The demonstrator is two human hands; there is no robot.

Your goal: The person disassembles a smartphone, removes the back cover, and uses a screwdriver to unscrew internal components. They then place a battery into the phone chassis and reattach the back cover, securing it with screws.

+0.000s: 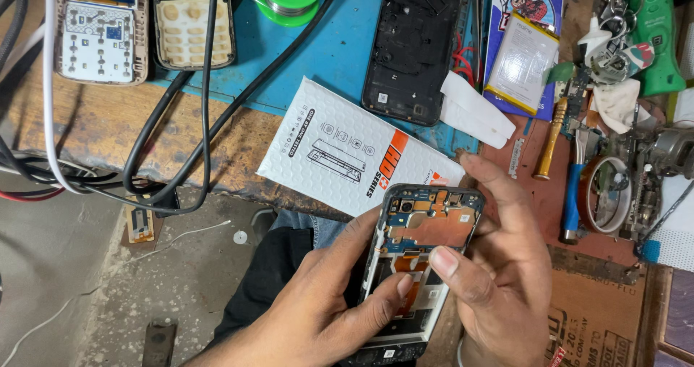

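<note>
Gripping opened phone w/ left hand & right hand, both thumbs on its insides.

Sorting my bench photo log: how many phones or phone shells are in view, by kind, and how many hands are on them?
Opened smartphone with exposed circuit boards, held by left hand and right hand: 1
Black smartphone back shell on the blue mat: 1
Opened keypad phone halves: 2
Total: 4 phone pieces, 2 hands.
</note>
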